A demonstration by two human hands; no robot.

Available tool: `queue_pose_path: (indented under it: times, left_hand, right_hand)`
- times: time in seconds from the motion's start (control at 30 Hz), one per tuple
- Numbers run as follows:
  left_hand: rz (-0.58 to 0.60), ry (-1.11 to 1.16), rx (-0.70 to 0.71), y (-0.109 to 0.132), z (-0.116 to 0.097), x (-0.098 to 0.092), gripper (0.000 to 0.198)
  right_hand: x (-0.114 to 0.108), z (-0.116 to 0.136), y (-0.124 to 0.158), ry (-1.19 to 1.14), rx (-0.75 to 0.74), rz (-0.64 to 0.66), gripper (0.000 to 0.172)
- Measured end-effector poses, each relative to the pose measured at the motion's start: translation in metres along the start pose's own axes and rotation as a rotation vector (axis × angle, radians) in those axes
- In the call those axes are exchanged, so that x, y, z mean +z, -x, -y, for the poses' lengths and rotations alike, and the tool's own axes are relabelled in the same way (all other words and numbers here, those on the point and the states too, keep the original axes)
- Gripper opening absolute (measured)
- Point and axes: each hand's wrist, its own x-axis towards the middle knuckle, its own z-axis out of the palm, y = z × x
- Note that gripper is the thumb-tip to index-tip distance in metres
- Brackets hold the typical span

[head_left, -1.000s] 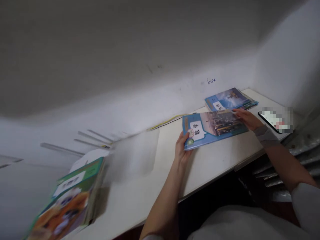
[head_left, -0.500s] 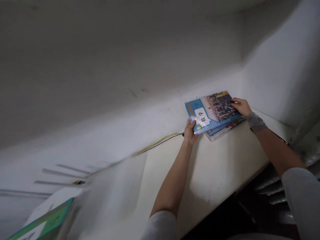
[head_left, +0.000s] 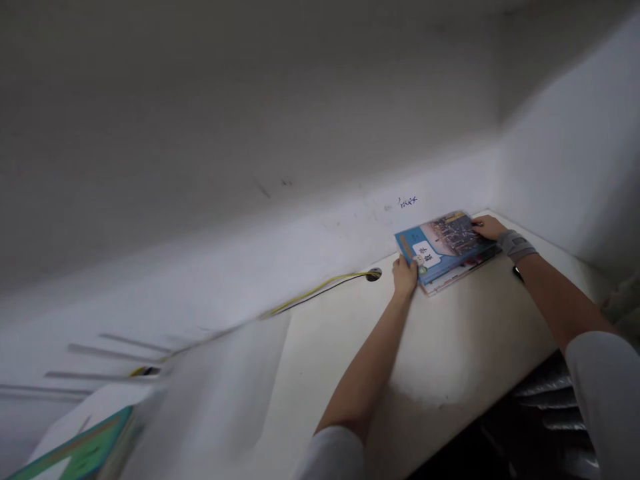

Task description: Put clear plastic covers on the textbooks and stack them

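Note:
A blue textbook (head_left: 440,248) with a city photo on its cover lies flat over other books (head_left: 457,275), whose edges show beneath it, at the table's far right corner. At its near left corner is my left hand (head_left: 405,275), fingers closed around the edge. My right hand (head_left: 489,227), with a grey band on the wrist, grips the opposite edge. The fingertips under the cover are hidden.
Yellow and black cables (head_left: 325,287) run along the wall into a round hole (head_left: 373,274) in the white table (head_left: 340,360). A green book (head_left: 95,443) stands at the lower left. A dark object (head_left: 518,273) lies by my right wrist.
Both hands have lowered the blue textbook onto the books below it, shifting it right. The cable hole and the writing on the wall have come into view.

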Motion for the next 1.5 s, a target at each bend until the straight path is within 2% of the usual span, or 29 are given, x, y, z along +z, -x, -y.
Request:
queue_pose_path:
  times: [0.13, 0.23, 0.3, 0.37, 0.47, 0.53, 0.63, 0.7, 0.77, 0.87, 0.93, 1.0, 1.13, 1.27, 1.37, 1.43, 1.5]
  left_hand:
    - [0.018, -0.025, 0.015, 0.001, -0.004, 0.006, 0.034]
    - [0.048, -0.013, 0.060, 0.003, -0.002, 0.002, 0.033]
    - [0.044, -0.001, 0.098, 0.006, 0.001, -0.008, 0.037]
    - [0.009, 0.003, 0.130, 0.013, 0.008, -0.024, 0.043]
    - [-0.027, -0.009, 0.186, 0.033, 0.027, -0.058, 0.042]
    - [-0.031, -0.031, 0.217, 0.054, 0.046, -0.087, 0.036]
    - [-0.057, -0.077, 0.206, 0.093, 0.083, -0.137, 0.031]
    - [-0.098, -0.191, 0.149, 0.121, 0.110, -0.172, 0.033]
    - [-0.154, -0.402, 0.028, 0.148, 0.134, -0.205, 0.038]
    - [-0.188, -0.653, -0.264, 0.181, 0.162, -0.242, 0.046]
    - [-0.145, -0.668, -0.416, 0.197, 0.173, -0.258, 0.042]
    - [-0.095, -0.634, -0.470, 0.207, 0.178, -0.269, 0.032]
    - [-0.095, -0.586, -0.460, 0.216, 0.174, -0.283, 0.037]
    - [-0.136, -0.543, -0.432, 0.216, 0.149, -0.287, 0.041]
    - [-0.188, -0.416, -0.281, 0.217, 0.109, -0.268, 0.039]
    - [-0.244, -0.201, -0.096, 0.223, 0.075, -0.248, 0.038]
    - [-0.300, 0.056, 0.041, 0.235, 0.039, -0.230, 0.041]
  right_hand:
    - [-0.005, 0.004, -0.002, 0.142, -0.019, 0.047, 0.042]
    - [-0.006, 0.016, 0.007, 0.249, -0.005, 0.033, 0.040]
    - [-0.003, 0.030, 0.016, 0.328, -0.032, -0.038, 0.041]
    - [0.002, 0.049, 0.028, 0.409, -0.142, -0.139, 0.043]
    - [0.019, 0.088, 0.051, 0.464, -0.365, -0.230, 0.045]
    - [0.036, 0.118, 0.072, 0.441, -0.519, -0.230, 0.042]
    - [0.071, 0.162, 0.114, 0.386, -0.755, -0.173, 0.040]
    - [0.096, 0.187, 0.145, 0.340, -0.862, -0.094, 0.041]
    - [0.119, 0.208, 0.173, 0.303, -0.910, 0.004, 0.044]
    - [0.146, 0.230, 0.203, 0.274, -0.891, 0.144, 0.049]
    - [0.157, 0.238, 0.213, 0.268, -0.842, 0.173, 0.050]
    - [0.163, 0.241, 0.217, 0.260, -0.811, 0.146, 0.049]
    - [0.162, 0.237, 0.216, 0.232, -0.827, 0.095, 0.048]
    - [0.157, 0.240, 0.223, 0.199, -0.797, 0.067, 0.048]
    - [0.162, 0.258, 0.254, 0.045, -0.767, 0.026, 0.066]
    - [0.169, 0.274, 0.284, -0.164, -0.749, 0.009, 0.091]
    - [0.173, 0.289, 0.312, -0.350, -0.691, -0.031, 0.102]
